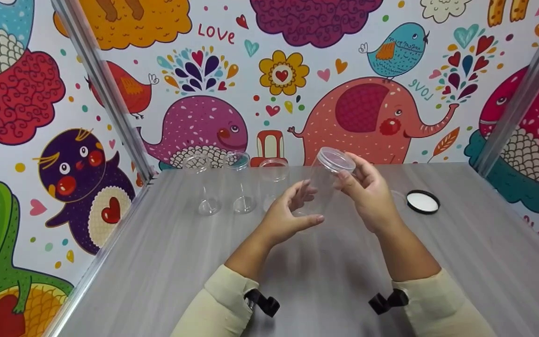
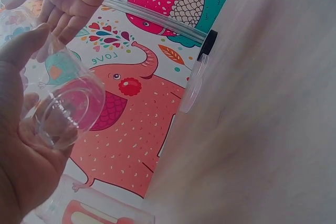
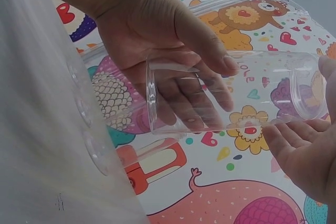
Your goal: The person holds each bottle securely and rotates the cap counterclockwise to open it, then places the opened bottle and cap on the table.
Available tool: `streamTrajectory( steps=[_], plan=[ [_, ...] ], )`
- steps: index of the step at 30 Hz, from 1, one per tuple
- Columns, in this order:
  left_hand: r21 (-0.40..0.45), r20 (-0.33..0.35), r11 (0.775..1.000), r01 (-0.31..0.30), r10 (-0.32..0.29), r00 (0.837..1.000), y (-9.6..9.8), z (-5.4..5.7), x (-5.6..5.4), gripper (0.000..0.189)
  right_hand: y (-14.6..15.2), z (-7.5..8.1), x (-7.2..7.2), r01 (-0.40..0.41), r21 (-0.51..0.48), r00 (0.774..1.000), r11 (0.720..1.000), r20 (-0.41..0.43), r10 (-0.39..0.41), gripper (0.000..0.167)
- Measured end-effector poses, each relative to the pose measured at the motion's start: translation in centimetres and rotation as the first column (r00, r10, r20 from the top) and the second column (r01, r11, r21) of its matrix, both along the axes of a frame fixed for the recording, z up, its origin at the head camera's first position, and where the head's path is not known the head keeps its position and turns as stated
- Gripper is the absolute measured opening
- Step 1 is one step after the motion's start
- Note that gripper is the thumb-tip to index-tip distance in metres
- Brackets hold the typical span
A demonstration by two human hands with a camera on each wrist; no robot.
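A clear plastic jar [image 1: 321,180] is held tilted above the table, its rimmed end up and toward the right. My left hand [image 1: 288,210] holds the jar's body low down, thumb on one side and fingers on the other; the left wrist view shows the jar's round base [image 2: 65,114] beside this palm. At the upper end, my right hand [image 1: 367,192] grips the rim between thumb and fingers. The ridged rim [image 3: 310,90] lies by the right hand's fingers in the right wrist view. Whether a clear cap sits on it, I cannot tell.
Several similar clear jars stand on the grey table [image 1: 157,262] to the left, among them one jar [image 1: 206,187] and another jar [image 1: 240,185]. A black-rimmed lid [image 1: 423,202] with a white inside lies to the right. A patterned wall [image 1: 279,107] closes the back.
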State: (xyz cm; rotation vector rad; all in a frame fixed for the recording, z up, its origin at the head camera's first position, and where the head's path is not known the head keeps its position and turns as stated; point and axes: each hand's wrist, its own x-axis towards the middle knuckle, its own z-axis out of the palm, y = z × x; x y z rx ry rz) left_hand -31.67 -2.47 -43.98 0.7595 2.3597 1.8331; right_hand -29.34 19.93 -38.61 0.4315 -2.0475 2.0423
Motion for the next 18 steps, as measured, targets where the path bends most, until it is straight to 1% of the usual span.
streamTrajectory(
  steps=[6,10,13,16,18],
  plan=[
    [-0.007,-0.005,1.0,-0.005,0.005,1.0,0.04,0.0,0.0,0.087,0.11,0.04,-0.02,-0.002,0.001,1.0,1.0,0.0,0.002,0.065],
    [-0.027,-0.014,1.0,-0.01,0.01,1.0,0.08,0.0,0.05,0.088,0.21,0.2,0.06,0.006,0.004,1.0,1.0,0.003,-0.006,0.063],
    [-0.048,-0.016,0.999,-0.024,0.023,1.0,0.08,-0.05,0.03,0.088,0.27,0.33,0.08,0.019,0.01,1.0,1.0,-0.009,-0.019,0.062],
    [-0.08,-0.005,0.996,-0.045,0.044,0.999,0.09,-0.11,0.02,0.088,0.38,0.34,0.02,0.051,0.036,0.998,0.998,-0.033,-0.049,0.059],
    [-0.107,0.001,0.993,-0.054,0.054,0.999,0.12,-0.15,0.02,0.088,0.49,0.28,-0.06,0.095,0.08,0.994,0.992,-0.053,-0.09,0.058]
  ],
)
